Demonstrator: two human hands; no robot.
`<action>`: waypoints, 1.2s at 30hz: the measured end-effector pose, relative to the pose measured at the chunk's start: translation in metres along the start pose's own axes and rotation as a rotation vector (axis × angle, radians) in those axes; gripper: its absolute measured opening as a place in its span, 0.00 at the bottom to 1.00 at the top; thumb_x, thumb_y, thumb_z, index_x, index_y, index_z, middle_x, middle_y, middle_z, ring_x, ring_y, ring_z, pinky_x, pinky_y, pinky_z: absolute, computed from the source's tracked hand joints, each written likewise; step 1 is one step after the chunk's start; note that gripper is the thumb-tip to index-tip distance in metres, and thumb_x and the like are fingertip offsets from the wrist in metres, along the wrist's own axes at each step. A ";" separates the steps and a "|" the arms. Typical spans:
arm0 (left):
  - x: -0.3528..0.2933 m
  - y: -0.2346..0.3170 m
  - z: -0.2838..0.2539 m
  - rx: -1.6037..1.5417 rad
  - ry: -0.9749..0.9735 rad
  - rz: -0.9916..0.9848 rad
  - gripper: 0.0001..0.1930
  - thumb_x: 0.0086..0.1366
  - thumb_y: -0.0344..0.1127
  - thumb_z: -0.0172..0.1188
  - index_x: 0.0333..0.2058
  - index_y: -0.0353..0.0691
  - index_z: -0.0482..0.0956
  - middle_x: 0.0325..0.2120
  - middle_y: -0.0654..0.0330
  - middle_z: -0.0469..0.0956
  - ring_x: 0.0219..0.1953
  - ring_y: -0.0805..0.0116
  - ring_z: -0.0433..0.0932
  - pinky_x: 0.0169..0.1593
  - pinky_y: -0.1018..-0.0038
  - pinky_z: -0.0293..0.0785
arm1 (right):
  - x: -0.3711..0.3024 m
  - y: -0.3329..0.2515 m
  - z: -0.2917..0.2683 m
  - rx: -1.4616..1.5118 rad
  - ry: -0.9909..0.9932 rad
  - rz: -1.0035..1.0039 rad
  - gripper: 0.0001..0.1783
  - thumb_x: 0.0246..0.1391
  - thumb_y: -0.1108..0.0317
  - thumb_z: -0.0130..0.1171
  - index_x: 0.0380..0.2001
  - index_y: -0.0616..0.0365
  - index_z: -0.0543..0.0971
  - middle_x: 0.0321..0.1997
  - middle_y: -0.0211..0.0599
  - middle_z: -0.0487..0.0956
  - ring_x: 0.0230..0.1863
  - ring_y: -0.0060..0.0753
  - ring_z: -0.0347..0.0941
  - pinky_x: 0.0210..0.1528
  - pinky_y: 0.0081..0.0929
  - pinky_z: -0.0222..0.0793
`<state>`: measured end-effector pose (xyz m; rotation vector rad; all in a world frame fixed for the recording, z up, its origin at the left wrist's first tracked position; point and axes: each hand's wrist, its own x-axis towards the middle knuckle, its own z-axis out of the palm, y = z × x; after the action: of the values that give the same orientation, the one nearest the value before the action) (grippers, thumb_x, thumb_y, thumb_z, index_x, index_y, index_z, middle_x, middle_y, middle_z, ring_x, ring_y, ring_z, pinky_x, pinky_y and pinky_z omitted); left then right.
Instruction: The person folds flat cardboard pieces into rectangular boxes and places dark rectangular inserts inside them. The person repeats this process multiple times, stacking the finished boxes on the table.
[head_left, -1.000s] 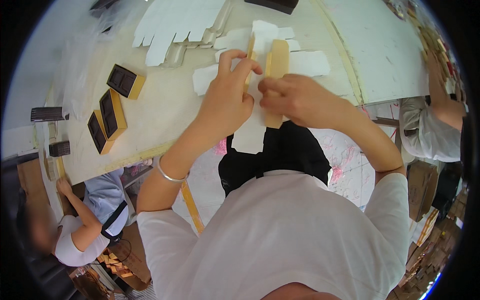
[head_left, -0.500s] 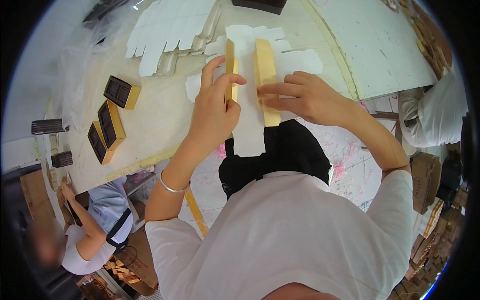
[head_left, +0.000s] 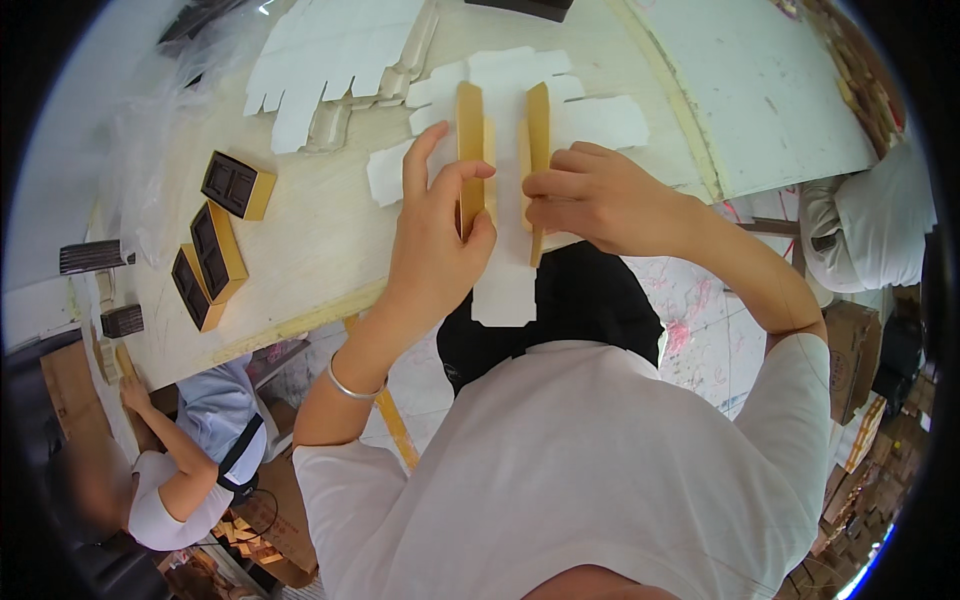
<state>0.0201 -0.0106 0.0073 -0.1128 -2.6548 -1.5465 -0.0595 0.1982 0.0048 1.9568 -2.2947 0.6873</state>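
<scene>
A white cardboard box blank (head_left: 503,290) lies in front of me, its near end reaching past the table edge. Two of its long panels stand up, showing gold faces: the left panel (head_left: 470,130) and the right panel (head_left: 539,115). My left hand (head_left: 440,225) is curled at the left panel, thumb and a bent finger against it, another finger raised. With fingers bent together, my right hand (head_left: 605,200) grips the lower part of the right panel; its fingertips are partly hidden. Under the folded blank, more white blanks (head_left: 600,122) spread on the table.
A stack of white blanks (head_left: 330,50) lies at the far left. Several gold boxes with dark tops (head_left: 222,245) stand left of my hand. A dark box (head_left: 520,8) sits at the far edge. Co-workers sit at left (head_left: 185,490) and right (head_left: 870,230).
The right gold panel has gone from leaning outward to nearly upright, with my right fingers closing on it. My left hand and the blank have shifted slightly right and nearer.
</scene>
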 end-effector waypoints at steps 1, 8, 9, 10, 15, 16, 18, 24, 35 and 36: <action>-0.003 -0.002 0.000 0.049 -0.023 0.069 0.17 0.51 0.20 0.59 0.42 0.37 0.75 0.61 0.55 0.57 0.36 0.72 0.76 0.38 0.76 0.73 | 0.004 -0.001 0.000 0.019 -0.047 0.048 0.15 0.43 0.68 0.65 0.37 0.57 0.77 0.43 0.33 0.73 0.33 0.37 0.68 0.36 0.31 0.65; -0.002 -0.007 -0.039 0.218 -0.418 0.372 0.30 0.41 0.32 0.75 0.46 0.39 0.75 0.52 0.57 0.70 0.50 0.57 0.72 0.50 0.67 0.72 | 0.006 -0.006 -0.007 0.125 -0.030 0.146 0.13 0.41 0.67 0.67 0.27 0.56 0.74 0.38 0.36 0.70 0.36 0.39 0.67 0.40 0.33 0.63; 0.001 -0.012 -0.039 0.264 -0.418 0.408 0.29 0.42 0.32 0.74 0.46 0.39 0.76 0.51 0.57 0.71 0.48 0.59 0.73 0.48 0.68 0.73 | 0.004 -0.008 -0.003 0.134 0.016 0.163 0.12 0.41 0.68 0.67 0.26 0.56 0.73 0.38 0.36 0.70 0.35 0.39 0.67 0.40 0.32 0.63; 0.003 -0.016 -0.038 0.310 -0.419 0.446 0.28 0.43 0.32 0.74 0.46 0.39 0.76 0.50 0.57 0.72 0.46 0.60 0.74 0.45 0.69 0.74 | 0.002 -0.011 0.000 0.142 0.062 0.181 0.11 0.41 0.69 0.66 0.25 0.56 0.73 0.37 0.36 0.70 0.35 0.39 0.67 0.40 0.32 0.62; 0.003 -0.014 -0.008 0.084 -0.282 0.281 0.22 0.46 0.32 0.73 0.41 0.38 0.76 0.32 0.60 0.77 0.28 0.68 0.75 0.30 0.76 0.73 | 0.004 -0.018 0.015 0.325 0.205 0.276 0.09 0.45 0.72 0.64 0.23 0.60 0.72 0.35 0.37 0.70 0.35 0.41 0.67 0.39 0.34 0.64; 0.003 -0.012 -0.001 0.064 -0.212 0.251 0.21 0.47 0.30 0.73 0.40 0.37 0.76 0.29 0.61 0.77 0.25 0.71 0.75 0.26 0.79 0.72 | 0.004 -0.019 0.016 0.355 0.216 0.286 0.09 0.45 0.73 0.64 0.23 0.61 0.72 0.36 0.37 0.70 0.35 0.41 0.67 0.39 0.35 0.64; 0.005 -0.010 0.007 0.111 -0.179 0.250 0.20 0.47 0.30 0.73 0.39 0.37 0.76 0.25 0.61 0.76 0.23 0.72 0.74 0.25 0.79 0.71 | 0.006 -0.025 0.012 0.451 0.166 0.384 0.07 0.46 0.77 0.61 0.26 0.62 0.71 0.36 0.38 0.69 0.35 0.42 0.67 0.38 0.34 0.65; 0.003 -0.009 0.014 0.083 -0.124 0.242 0.12 0.50 0.35 0.71 0.30 0.39 0.77 0.20 0.62 0.73 0.22 0.66 0.75 0.25 0.73 0.68 | 0.005 -0.029 0.001 0.583 0.088 0.475 0.15 0.45 0.78 0.62 0.36 0.62 0.69 0.46 0.41 0.68 0.41 0.43 0.69 0.39 0.32 0.68; 0.004 -0.002 0.000 -0.108 -0.289 0.143 0.12 0.54 0.28 0.68 0.32 0.34 0.72 0.26 0.62 0.73 0.25 0.76 0.71 0.27 0.81 0.66 | -0.021 -0.050 0.027 0.043 0.379 0.228 0.23 0.41 0.80 0.63 0.45 0.62 0.75 0.52 0.45 0.71 0.44 0.44 0.72 0.42 0.33 0.71; 0.005 -0.003 -0.006 -0.273 -0.362 0.104 0.13 0.57 0.29 0.66 0.36 0.35 0.70 0.28 0.62 0.73 0.27 0.77 0.71 0.28 0.81 0.66 | -0.021 -0.045 0.029 0.130 0.436 0.245 0.21 0.41 0.81 0.62 0.43 0.63 0.75 0.49 0.45 0.72 0.43 0.43 0.73 0.40 0.31 0.71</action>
<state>0.0148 -0.0176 0.0080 -0.5887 -2.6083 -2.0089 -0.0058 0.2021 -0.0149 1.3928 -2.2676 1.1763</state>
